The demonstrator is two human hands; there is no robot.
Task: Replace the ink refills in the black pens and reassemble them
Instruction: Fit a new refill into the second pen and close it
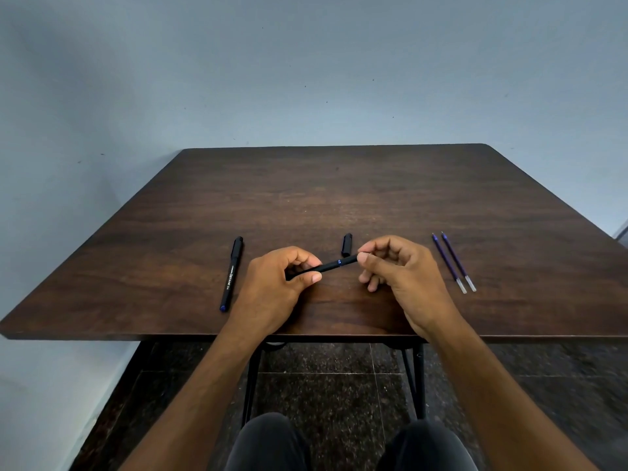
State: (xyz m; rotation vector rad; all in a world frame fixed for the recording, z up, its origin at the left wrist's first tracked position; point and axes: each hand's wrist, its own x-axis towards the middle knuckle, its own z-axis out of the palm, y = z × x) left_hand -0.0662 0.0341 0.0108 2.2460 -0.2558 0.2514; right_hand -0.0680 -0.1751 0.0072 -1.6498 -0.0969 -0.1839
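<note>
Black pen barrel (328,265) is held across the lower centre of the frame, just above the tabletop (339,192). Left hand (272,283) is wrapped round the rear end, fingers (314,277) curled and clamped on it. Right hand (401,266) pinches the tip end, thumb and forefinger closed on the section past the blue ring; the other fingers are curled loosely beneath.

Step judged: front section being unscrewed so the old refill can be drawn out. To be done well, the rear should be kept fixed by the left hand and only the tip section twisted by the right, kept in line with the barrel so threads are not crossed. Small parts should be kept over the tabletop in case anything drops out.

Black cap (346,244) lies just behind the held pen, centre frame, apart from both hands. Second black pen (231,273), still capped, lies at left of frame, near the left hand. Two blue refills (453,261) lie side by side at right of frame, near the right hand, easily reached. Nothing is seen blocking the hands; round parts may roll. Near tabletop edge is close below the wrists.
</note>
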